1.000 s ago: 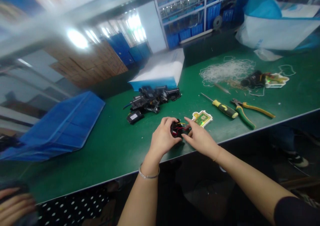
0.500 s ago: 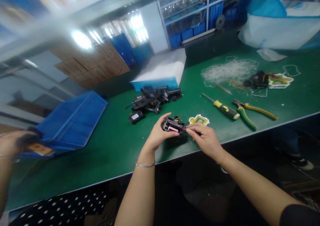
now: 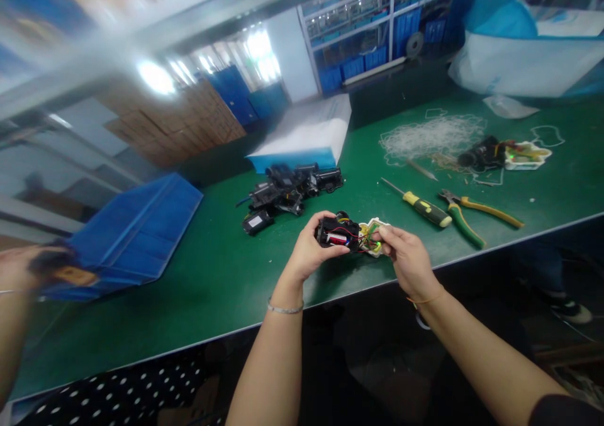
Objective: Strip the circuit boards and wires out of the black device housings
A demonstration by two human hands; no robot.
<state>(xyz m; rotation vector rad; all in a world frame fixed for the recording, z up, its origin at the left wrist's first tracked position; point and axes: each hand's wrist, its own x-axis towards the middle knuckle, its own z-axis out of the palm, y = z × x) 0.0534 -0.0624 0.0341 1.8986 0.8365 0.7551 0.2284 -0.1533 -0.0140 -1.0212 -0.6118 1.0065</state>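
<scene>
My left hand (image 3: 309, 250) is closed around a small black module (image 3: 336, 231) with red and black wires, held just above the green table (image 3: 198, 275). My right hand (image 3: 409, 260) grips a white-edged green circuit board (image 3: 374, 235) joined to the module by those wires. Both hands hover near the table's front edge.
A heap of black modules (image 3: 287, 190) lies behind my hands. A yellow-handled screwdriver (image 3: 422, 204) and pliers (image 3: 467, 213) lie to the right, with tangled white wire (image 3: 431, 135) beyond. A blue bin (image 3: 134, 231) lies at left, where another person's hand (image 3: 23, 269) holds a dark part.
My right hand picked the circuit board up off the table and brought it beside the black module. The left hand lifted and turned the module.
</scene>
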